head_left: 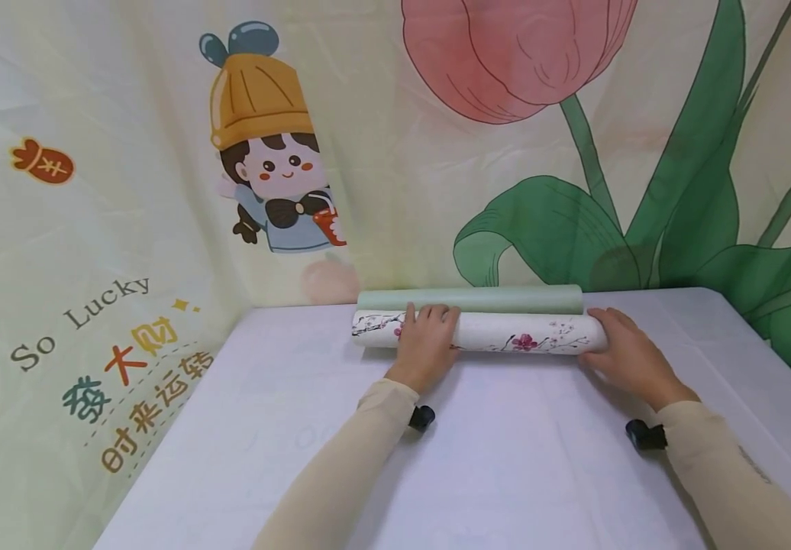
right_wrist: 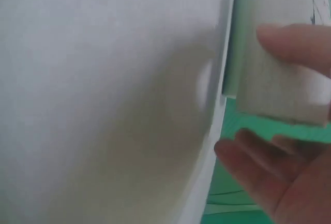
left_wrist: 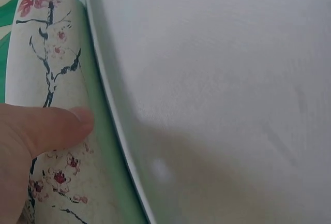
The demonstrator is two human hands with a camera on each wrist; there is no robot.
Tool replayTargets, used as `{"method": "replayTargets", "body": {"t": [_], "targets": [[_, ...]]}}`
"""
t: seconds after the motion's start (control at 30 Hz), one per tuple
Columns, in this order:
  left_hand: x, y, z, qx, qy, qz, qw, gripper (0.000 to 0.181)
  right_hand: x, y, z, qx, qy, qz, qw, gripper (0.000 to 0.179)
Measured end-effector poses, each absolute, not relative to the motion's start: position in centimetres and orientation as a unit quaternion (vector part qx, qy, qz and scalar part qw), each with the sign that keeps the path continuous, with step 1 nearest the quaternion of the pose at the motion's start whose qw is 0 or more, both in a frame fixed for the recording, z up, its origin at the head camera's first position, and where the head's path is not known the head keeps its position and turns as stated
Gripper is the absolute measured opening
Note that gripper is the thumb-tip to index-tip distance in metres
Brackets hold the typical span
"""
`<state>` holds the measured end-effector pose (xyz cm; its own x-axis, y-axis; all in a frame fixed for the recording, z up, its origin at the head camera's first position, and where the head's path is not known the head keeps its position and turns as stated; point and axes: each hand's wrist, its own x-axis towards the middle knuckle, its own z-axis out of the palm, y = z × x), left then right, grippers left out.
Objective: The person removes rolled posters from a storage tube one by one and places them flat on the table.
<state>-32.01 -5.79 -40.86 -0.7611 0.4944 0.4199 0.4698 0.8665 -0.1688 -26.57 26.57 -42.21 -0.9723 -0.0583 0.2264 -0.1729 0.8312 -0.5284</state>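
We see a flowered roll (head_left: pixel 492 332) lying crosswise near the far side of the white surface (head_left: pixel 505 458), its long axis running left to right, nearly parallel to the far edge. One end points left, the other right, the right end a touch nearer to us. Just behind it, a pale green roll (head_left: pixel 471 299) runs the same way along that far edge. Their left ends almost line up, while the flowered roll's right end juts past the green one's. We cannot tell whether the flowered roll rests on the surface or is held just above it.

The left hand (head_left: pixel 426 344) grips the flowered roll left of its middle, fingers over the top and thumb across its side. The right hand (head_left: pixel 632 359) holds the right end between thumb and forefinger, with other fingers spread beyond the end.

Toward us, the surface stretches broadly between the two sleeves (head_left: pixel 340 466). It also continues past both roll ends, to slanting left and right edges. Behind the far edge, we see the printed cloth (head_left: pixel 395 176) rising close to the green roll.
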Motion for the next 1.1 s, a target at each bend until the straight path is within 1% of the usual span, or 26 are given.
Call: {"method": "replayTargets", "body": {"t": [0.13, 0.4, 0.73, 1.1], "targets": [[-31.7, -6.5, -40.9, -0.268, -0.928, 0.028, 0.256, 0.062, -26.4, 26.9, -42.6, 0.089, -0.938, 0.314, 0.12, 0.076], [-30.5, -7.7, -40.8, -0.285, -0.913, 0.006, 0.291, 0.062, -24.9, 26.6, -42.5, 0.065, -0.923, 0.368, 0.093, 0.086], [-29.1, -9.1, -41.1, -0.285, -0.91, -0.017, 0.301, 0.065, -23.4, 25.9, -41.8, 0.08, -0.922, 0.363, 0.109, 0.082], [-27.4, -10.3, -40.3, -0.273, -0.901, -0.035, 0.335, 0.069, -22.0, 24.9, -40.6, 0.116, -0.914, 0.364, 0.139, 0.081]]}}
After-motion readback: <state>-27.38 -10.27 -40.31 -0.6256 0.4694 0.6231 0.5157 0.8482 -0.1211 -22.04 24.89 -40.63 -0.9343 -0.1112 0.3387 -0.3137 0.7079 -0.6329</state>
